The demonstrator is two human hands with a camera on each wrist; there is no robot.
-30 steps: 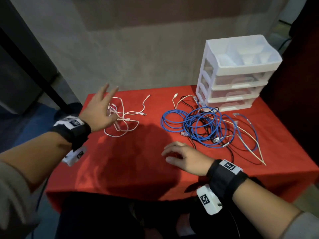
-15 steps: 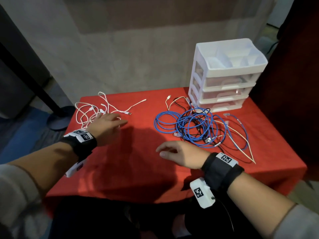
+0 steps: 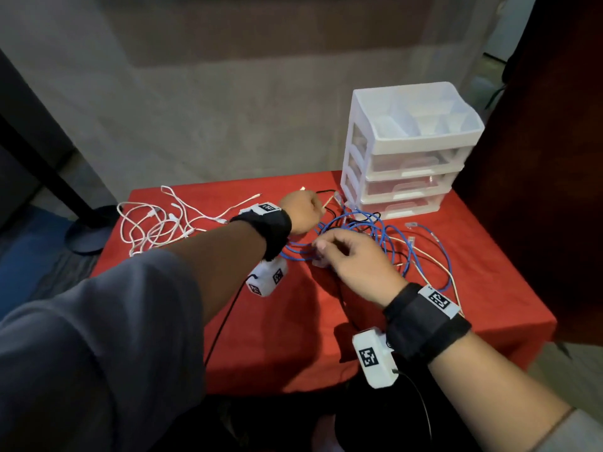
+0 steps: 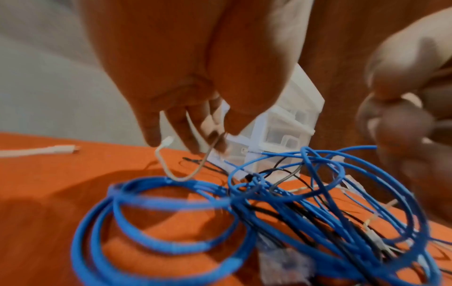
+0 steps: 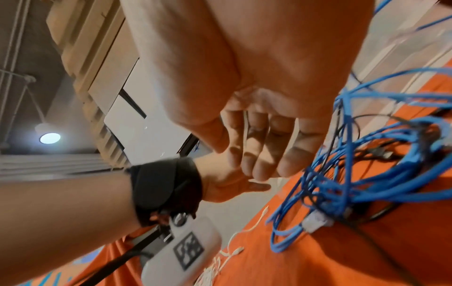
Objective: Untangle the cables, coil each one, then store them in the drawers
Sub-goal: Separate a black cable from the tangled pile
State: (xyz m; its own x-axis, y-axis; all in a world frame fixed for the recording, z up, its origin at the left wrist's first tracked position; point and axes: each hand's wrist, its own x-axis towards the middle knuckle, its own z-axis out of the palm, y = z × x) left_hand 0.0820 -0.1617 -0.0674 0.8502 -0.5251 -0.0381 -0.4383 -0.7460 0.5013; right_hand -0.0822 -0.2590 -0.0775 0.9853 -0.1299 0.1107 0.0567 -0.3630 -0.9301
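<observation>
A red table (image 3: 293, 337) stands against a pale wall. Left hand (image 3: 301, 212) fingers pinch a beige cable (image 4: 195, 168) at the tangle's 11 o'clock; right hand (image 3: 354, 261) fingers curl over the blue cable (image 4: 171, 222), grip unclear. White cable (image 3: 153, 223) lies at 9 o'clock. Nothing is coiled; the drawers (image 3: 408, 164) are closed. Both hands have moved in from bare cloth.
</observation>
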